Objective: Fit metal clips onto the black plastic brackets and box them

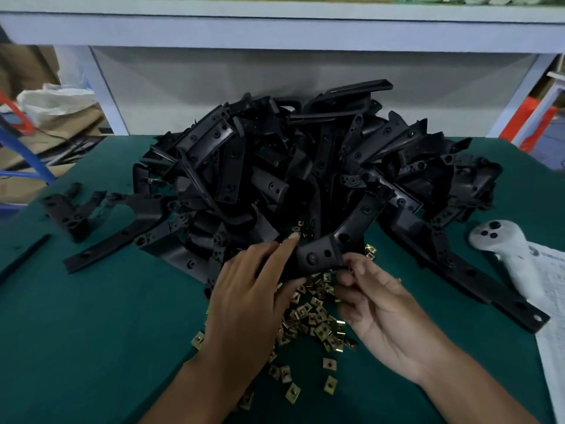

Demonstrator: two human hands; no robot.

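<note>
A big heap of black plastic brackets (pixel 305 166) covers the middle of the green table. One curved bracket (pixel 321 254) sticks out of the heap's front. My left hand (pixel 253 289) grips its near end from the left, forefinger along its top edge. My right hand (pixel 376 304) pinches the bracket's lower right corner with thumb and fingertips; a metal clip may sit between them, but I cannot tell. Several small brass-coloured metal clips (pixel 315 319) lie scattered on the table below and between my hands.
Loose brackets (pixel 91 228) lie at the left of the green table (pixel 91 347). A long bracket (pixel 489 289) lies at the right, next to a white controller (pixel 501 243) and a printed sheet (pixel 553 301). A white shelf frame (pixel 275 29) rises behind the heap.
</note>
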